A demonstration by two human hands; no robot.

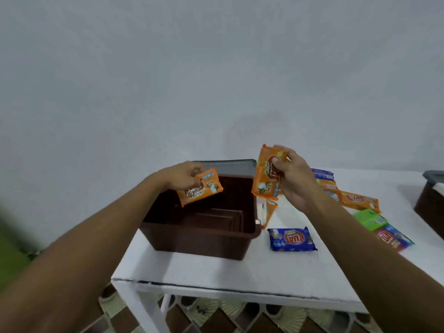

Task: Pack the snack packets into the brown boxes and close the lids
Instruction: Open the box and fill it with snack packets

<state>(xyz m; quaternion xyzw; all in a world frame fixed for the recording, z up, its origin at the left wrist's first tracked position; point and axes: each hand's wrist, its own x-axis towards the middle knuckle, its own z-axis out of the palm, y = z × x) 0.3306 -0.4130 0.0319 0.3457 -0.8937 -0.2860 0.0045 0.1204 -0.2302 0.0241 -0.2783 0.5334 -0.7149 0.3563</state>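
An open brown box (199,239) stands on the white table (216,272), and I see nothing inside it. Its grey lid (230,167) stands upright behind it. My left hand (182,175) pinches an orange snack packet (200,188) over the box's left side. My right hand (292,176) grips another orange packet (265,175), held upright just right of the box's far corner. A third orange packet (270,212) leans against the box's right wall. A blue packet (292,239) lies flat to the right of the box.
More packets lie at the right: blue (322,174), orange (360,200), green (370,219) and a red-blue one (394,237). A second brown box (430,207) with a grey lid sits at the right edge. The table's front edge is near me, with tiled floor below.
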